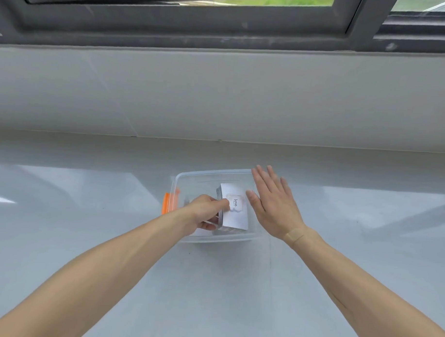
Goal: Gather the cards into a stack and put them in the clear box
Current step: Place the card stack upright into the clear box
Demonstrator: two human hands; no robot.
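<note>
A stack of white cards, the top one printed with "love", sits inside the clear box on the pale counter. My left hand reaches into the box and grips the stack's left side, thumb on top, fingers underneath. My right hand is flat with fingers spread, held at the box's right rim beside the stack, holding nothing. Whether it touches the rim I cannot tell.
An orange clip sits on the box's left side. The glossy grey-white counter runs to a tiled wall under a dark window frame.
</note>
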